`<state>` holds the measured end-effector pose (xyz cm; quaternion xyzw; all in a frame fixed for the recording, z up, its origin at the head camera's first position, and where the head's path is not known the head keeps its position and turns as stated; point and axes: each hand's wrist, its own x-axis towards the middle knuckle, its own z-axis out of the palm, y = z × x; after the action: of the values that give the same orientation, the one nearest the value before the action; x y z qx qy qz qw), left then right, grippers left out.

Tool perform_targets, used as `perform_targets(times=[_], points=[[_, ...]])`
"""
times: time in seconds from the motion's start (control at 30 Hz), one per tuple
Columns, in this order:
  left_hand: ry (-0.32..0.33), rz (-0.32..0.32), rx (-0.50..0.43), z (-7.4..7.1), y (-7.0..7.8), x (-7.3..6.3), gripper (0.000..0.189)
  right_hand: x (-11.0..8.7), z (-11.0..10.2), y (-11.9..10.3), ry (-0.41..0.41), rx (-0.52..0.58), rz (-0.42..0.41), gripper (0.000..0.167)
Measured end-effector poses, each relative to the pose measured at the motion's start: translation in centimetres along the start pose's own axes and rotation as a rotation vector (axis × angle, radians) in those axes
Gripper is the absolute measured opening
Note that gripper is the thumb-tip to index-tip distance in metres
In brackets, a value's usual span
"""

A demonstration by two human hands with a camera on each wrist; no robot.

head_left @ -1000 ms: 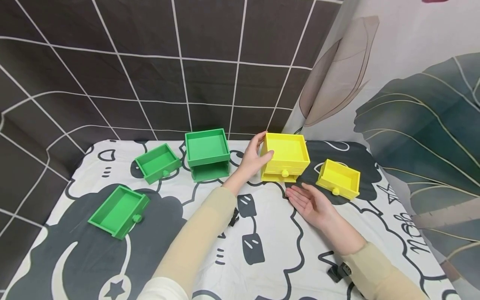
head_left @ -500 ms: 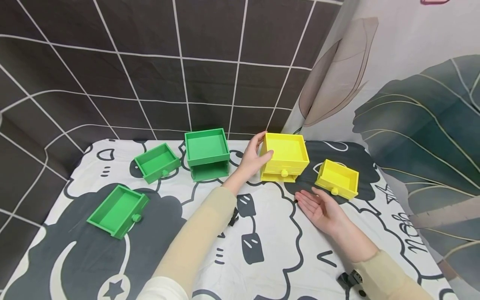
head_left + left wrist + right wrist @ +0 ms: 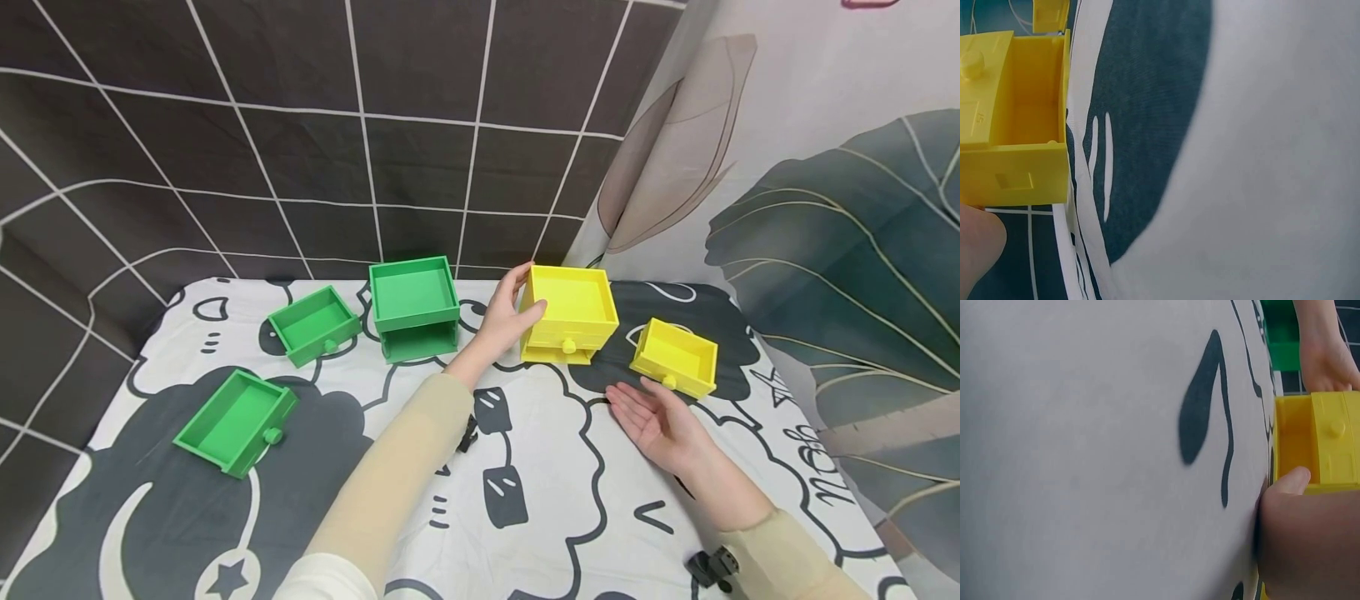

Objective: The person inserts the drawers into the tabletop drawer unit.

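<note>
A small yellow drawer cabinet [image 3: 576, 298] stands at the back of the bed-like cloth. Its upper drawer with a round knob is in place, and the lower slot is hollow, as the left wrist view shows of the cabinet [image 3: 1029, 175]. My left hand [image 3: 501, 321] holds the cabinet by its left side, thumb at the front and fingers towards the back. A loose yellow drawer [image 3: 678, 354] lies right of it, knob facing me. Near that drawer's front my right hand [image 3: 660, 429] is spread with relaxed fingers, palm turned inward, holding nothing.
A green cabinet [image 3: 415, 292] with hollow slots stands left of the yellow one. Two loose green drawers lie farther left, a smaller-looking one [image 3: 311, 323] and a nearer one [image 3: 240, 421]. Patterned cloth [image 3: 547, 483] covers the surface; a dark gridded curtain [image 3: 300, 150] hangs behind.
My right hand has drawn back from the yellow cabinet's front, moving right and slightly towards me. My left hand stays on the cabinet, and the drawers have kept their places.
</note>
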<state>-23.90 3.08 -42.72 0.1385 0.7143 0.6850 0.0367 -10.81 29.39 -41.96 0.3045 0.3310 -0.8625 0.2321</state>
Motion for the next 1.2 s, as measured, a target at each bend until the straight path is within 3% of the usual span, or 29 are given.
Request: perform_targets(times=[0.57,1.2], points=[[0.002,0.003,-0.01,-0.1,-0.1,0.0,0.072,-0.9,-2.1,-0.8,0.015,0.086,-0.029,0.034],[0.004,-0.005,-0.023,0.0,0.0,0.0,0.072,-1.4,-3.6,-1.5,-0.037,0.102,-0.031,0.036]])
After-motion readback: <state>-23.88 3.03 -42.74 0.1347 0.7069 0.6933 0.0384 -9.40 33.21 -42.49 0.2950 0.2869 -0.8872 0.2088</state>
